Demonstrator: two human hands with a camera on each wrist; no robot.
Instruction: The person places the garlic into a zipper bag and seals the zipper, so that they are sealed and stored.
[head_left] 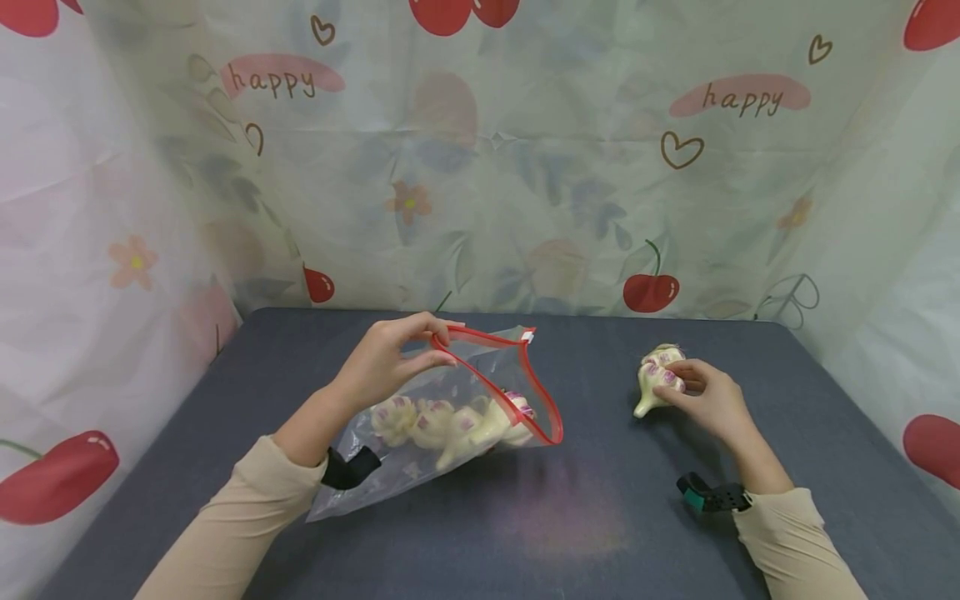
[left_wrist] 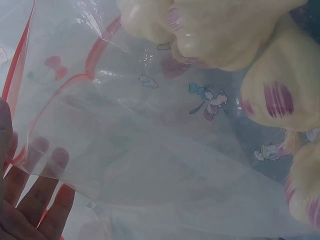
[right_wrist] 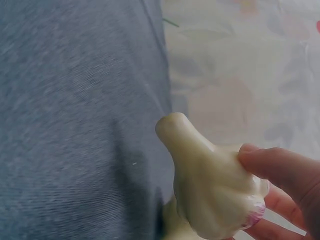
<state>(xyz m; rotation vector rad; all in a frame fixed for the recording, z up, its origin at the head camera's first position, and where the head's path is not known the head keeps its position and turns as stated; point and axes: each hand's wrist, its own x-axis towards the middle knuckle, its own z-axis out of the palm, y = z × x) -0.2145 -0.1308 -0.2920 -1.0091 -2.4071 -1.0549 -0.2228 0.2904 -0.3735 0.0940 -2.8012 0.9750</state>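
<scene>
A clear zip bag (head_left: 352, 502) with a red-edged mouth lies tilted on the table, its mouth gaping toward the right. My left hand (head_left: 382, 358) pinches the rim of this bag between thumb and fingers. Inside lie several cream-coloured garlic bulbs (head_left: 433, 427) with purple streaks, seen close through the film in the left wrist view. At the right, my right hand (head_left: 712, 402) holds another garlic bulb (right_wrist: 212, 187) between thumb and fingers, its stem pointing away from the palm. Part of a second bulb (right_wrist: 177, 225) shows behind the held one, mostly hidden.
The dark grey table (head_left: 592, 475) spreads under both hands. Behind it and at both sides hangs a pale printed curtain (head_left: 495, 167) with cherries and lettering. A white slider (head_left: 527, 337) sits at the far corner of the bag's mouth.
</scene>
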